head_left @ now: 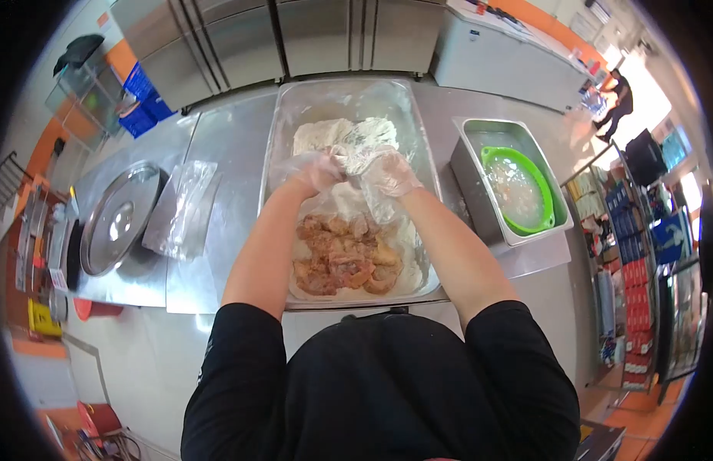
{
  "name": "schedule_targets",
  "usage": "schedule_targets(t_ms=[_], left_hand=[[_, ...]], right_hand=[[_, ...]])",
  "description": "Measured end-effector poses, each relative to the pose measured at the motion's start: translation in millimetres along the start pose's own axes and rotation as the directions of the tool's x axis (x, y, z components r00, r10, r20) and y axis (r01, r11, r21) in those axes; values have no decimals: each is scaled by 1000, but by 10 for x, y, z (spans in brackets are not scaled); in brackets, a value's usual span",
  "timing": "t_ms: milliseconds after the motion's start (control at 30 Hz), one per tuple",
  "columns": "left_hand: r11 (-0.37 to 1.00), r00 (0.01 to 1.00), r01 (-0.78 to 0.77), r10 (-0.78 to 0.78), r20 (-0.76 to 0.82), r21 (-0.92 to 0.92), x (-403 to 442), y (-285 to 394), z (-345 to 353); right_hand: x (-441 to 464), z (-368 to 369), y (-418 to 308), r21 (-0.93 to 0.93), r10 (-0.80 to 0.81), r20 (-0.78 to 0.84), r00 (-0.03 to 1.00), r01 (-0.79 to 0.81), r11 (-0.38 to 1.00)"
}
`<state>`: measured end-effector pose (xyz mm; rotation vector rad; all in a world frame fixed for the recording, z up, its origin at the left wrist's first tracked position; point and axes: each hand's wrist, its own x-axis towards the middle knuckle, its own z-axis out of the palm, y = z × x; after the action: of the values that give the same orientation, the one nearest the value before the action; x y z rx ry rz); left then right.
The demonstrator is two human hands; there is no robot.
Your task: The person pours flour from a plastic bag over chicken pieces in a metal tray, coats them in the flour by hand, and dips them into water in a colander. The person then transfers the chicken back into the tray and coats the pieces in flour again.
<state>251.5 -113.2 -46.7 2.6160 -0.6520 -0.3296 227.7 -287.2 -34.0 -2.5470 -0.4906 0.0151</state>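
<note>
A large metal tray (426, 169) lies in front of me. White flour (322, 134) covers its far half, and raw chicken pieces (337, 257) are heaped at its near end. My left hand (319, 173) and my right hand (391, 175) are over the flour, both in loose clear plastic gloves dusted white. The fingers of both hands are curled inward, close to each other. A flour-coated lump shows between them; its kind is hard to make out. The glove film and flour hide the fingertips.
Right of the tray stands a deep metal pan (479, 192) holding a green-rimmed strainer (548, 192) in cloudy liquid. To the left lie clear plastic bags (183, 207) and a round metal lid (122, 219). Steel cabinets (318, 38) stand behind the table; a person (619, 100) is far right.
</note>
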Motion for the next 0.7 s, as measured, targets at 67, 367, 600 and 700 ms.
schedule_targets(t_ms=[67,367,600,700], left_hand=[[988,994,107,-107,3,-109,-68,21,-26],[789,969,56,-190,-157,-612,49,-337,169],[360,793,285,-609,8,-889,238,-391,153],[72,721,262,-677,146,-962,815,-680,835]], right_hand=[[271,335,556,135,-108,-61,992,115,984],[386,-414,-139,-96,40,245,969,-17,995],[546,-340,440,-644,-113,100,989,151,750],[315,-105,41,-552,-68,-177,982,-42,833]])
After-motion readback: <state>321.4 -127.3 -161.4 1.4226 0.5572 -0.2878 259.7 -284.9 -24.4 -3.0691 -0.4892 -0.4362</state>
